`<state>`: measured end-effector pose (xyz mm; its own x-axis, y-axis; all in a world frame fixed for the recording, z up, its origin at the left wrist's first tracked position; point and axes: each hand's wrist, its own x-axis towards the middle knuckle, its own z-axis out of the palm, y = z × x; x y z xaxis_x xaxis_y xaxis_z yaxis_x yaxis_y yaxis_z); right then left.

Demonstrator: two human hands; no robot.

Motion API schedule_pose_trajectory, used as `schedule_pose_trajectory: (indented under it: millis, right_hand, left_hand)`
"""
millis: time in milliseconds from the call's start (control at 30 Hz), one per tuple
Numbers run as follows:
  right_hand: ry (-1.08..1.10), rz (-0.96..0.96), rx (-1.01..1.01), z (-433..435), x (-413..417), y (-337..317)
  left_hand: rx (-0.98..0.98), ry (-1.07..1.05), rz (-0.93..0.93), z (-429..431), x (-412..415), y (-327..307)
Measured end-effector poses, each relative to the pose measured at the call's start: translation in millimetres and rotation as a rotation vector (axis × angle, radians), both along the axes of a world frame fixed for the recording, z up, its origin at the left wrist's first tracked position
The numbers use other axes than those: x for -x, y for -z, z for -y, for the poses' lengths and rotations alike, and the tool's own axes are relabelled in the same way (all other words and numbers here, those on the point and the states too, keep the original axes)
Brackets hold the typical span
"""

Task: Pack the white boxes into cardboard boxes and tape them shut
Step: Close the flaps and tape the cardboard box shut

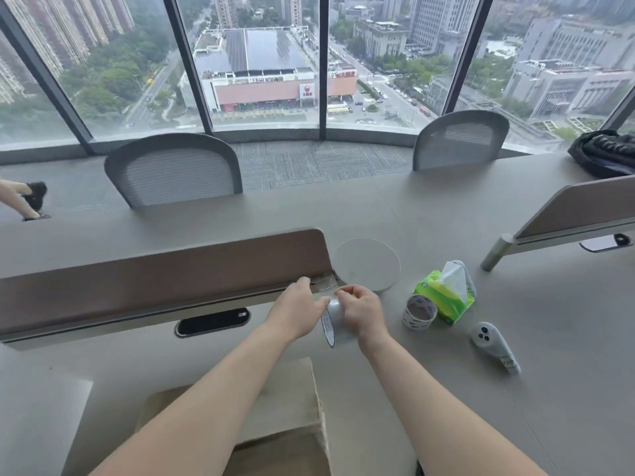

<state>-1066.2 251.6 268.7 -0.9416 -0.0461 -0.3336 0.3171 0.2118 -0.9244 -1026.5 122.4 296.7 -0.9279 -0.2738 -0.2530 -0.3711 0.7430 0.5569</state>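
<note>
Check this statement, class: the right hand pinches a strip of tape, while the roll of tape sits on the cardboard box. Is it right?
Not quite. The head view shows the roll of tape sitting on the table, beside the green tissue pack, not on the cardboard box. The right hand does pinch a strip of tape.

Blocked ahead and left by the brown divider [161, 273], crowded at right by tape roll [420, 312], tissue pack [446, 300] and controller [491, 341], open across bare tabletop [570, 338] farther right.

Grey desk [549, 304] carried a tape roll [419, 311], green tissue pack [445, 298], white handheld device [494, 344], cardboard box [285, 403], and a black jacket [604, 152] at the far right.
</note>
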Motion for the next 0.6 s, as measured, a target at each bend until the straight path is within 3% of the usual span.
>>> schedule_pose_trajectory:
  millis: [267,600]
  right_hand:
    - [-0.170,-0.053,0.072,58.2,-109.4,-44.8]
    - [-0.471,-0.070,-0.060,126.3,-238.2,-50.1]
  left_hand:
    - [-0.115,-0.033,-0.171,75.8,-118.7,-44.4]
    - [-0.254,-0.028,-0.174,158.9,-254.4,-38.7]
